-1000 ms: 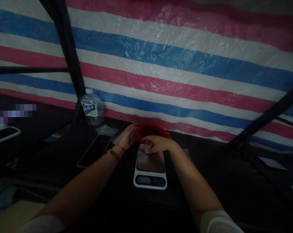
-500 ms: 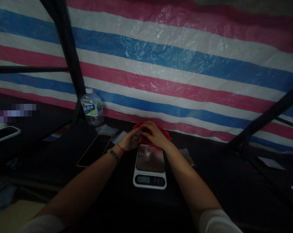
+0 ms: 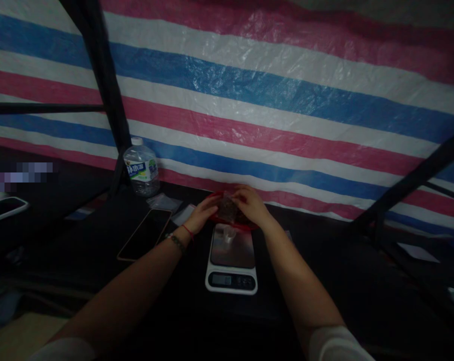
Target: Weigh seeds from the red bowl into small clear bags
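A small clear plastic bag (image 3: 227, 206) with dark contents is between my hands, over a red container or bag (image 3: 245, 227) whose exact shape is partly hidden. My right hand (image 3: 252, 206) pinches the plastic bag at its upper right. From the other side, my left hand (image 3: 201, 214) has its thumb and fingertips at the bag's left edge, seemingly gripping it; the dimness blurs this contact. Just below the hands lies a white kitchen scale (image 3: 231, 282) with a metal plate and a lit display. On its plate rests a small clear cup (image 3: 229, 234).
Left of the scale are a phone (image 3: 146, 234) and flat clear bags (image 3: 164, 202). A large plastic bottle (image 3: 142, 170) stands by the black frame post (image 3: 105, 75). Behind the black table hangs a striped tarp (image 3: 249, 110). Another phone (image 3: 5, 208) lies far left.
The plastic bag has shifted right, from against my left palm to between both hands. My right hand has moved slightly right, and my left fingers have moved toward the bag's edge.
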The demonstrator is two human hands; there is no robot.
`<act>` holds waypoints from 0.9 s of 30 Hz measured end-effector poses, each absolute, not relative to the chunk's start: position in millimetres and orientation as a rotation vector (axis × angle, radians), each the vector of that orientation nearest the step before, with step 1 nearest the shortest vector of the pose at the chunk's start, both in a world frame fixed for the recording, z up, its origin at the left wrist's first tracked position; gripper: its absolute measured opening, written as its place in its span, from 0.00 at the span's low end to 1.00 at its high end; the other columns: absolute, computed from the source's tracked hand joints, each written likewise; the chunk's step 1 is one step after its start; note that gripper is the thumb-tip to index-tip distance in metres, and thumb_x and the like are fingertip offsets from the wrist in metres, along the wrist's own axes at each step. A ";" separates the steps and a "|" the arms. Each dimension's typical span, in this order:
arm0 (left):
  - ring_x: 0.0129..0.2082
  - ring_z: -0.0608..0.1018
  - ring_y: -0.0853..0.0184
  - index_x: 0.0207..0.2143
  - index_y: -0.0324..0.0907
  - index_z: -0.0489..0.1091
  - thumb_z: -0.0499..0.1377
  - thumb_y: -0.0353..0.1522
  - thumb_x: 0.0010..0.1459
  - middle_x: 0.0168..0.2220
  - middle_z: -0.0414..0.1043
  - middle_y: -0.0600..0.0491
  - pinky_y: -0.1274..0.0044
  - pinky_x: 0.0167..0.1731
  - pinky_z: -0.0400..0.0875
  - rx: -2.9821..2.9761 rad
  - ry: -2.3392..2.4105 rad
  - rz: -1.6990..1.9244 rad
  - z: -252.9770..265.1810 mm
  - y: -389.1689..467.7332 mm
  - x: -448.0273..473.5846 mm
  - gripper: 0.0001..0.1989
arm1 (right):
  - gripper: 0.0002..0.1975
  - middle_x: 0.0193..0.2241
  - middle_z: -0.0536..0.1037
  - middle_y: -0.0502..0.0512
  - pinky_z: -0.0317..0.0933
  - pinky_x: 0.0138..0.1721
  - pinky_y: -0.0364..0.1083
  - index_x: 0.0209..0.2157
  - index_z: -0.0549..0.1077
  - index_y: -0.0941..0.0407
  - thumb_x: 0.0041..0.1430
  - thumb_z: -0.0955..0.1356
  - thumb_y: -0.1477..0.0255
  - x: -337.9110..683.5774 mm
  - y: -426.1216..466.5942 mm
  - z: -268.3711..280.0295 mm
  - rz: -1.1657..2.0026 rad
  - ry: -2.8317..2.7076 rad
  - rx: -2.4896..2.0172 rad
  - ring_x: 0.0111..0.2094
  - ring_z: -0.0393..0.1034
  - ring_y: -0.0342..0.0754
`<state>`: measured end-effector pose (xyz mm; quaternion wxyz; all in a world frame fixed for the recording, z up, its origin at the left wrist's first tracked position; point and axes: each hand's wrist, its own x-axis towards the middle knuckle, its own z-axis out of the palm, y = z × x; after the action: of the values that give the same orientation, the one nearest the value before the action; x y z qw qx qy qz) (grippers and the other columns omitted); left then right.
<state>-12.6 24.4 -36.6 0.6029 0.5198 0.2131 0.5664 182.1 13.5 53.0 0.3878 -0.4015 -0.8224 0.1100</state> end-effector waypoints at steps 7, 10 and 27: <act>0.44 0.78 0.57 0.44 0.37 0.74 0.70 0.39 0.41 0.44 0.77 0.44 0.63 0.49 0.70 1.358 0.699 1.237 -35.6 24.9 -8.8 0.27 | 0.04 0.36 0.75 0.54 0.62 0.45 0.49 0.33 0.75 0.56 0.55 0.67 0.75 178.2 22.2 37.1 0.452 -2.004 -1.056 0.40 0.69 0.48; 0.41 0.79 0.58 0.43 0.36 0.74 0.70 0.39 0.42 0.42 0.77 0.44 0.64 0.47 0.71 1.360 0.745 1.249 -35.9 25.7 -8.8 0.25 | 0.13 0.39 0.77 0.55 0.64 0.41 0.46 0.42 0.74 0.56 0.53 0.69 0.71 179.8 25.7 30.8 0.629 -1.901 -1.089 0.38 0.71 0.46; 0.34 0.76 0.64 0.33 0.38 0.76 0.67 0.44 0.44 0.33 0.77 0.49 0.72 0.40 0.71 1.237 0.976 1.515 -31.7 28.7 -13.4 0.19 | 0.07 0.29 0.80 0.53 0.60 0.34 0.44 0.30 0.79 0.57 0.55 0.69 0.69 182.3 26.8 34.9 0.478 -2.003 -1.225 0.30 0.72 0.47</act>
<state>-13.4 28.7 -31.7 0.4600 0.5024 0.3965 0.6154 182.3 26.8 34.9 0.3641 -0.4760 -0.7787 0.1857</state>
